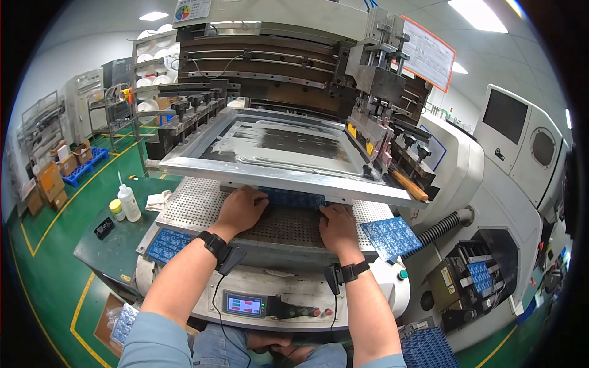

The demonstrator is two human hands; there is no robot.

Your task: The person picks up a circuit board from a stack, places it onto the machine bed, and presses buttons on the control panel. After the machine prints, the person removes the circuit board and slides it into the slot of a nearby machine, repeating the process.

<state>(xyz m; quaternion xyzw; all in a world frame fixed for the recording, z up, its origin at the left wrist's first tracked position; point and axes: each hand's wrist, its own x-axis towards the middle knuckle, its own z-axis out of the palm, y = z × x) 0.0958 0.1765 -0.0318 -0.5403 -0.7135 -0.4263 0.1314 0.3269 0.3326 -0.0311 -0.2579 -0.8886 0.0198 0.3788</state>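
Blue patterned panel: found between fingertips of left hand and right hand, couldn't tell whether clamped or merely touched. Saw it on the perforated bed, partly beneath the framed screen; judged it laid, letting go left.

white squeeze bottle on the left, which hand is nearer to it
Left: the left hand is to the right of the squeeze bottle; the right hand is farther right.

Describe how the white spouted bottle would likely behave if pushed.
The bottle is taller than wide, so a high push may tip it. Its rounded body would probably roll once down. Its thin spout looks apt to bend.
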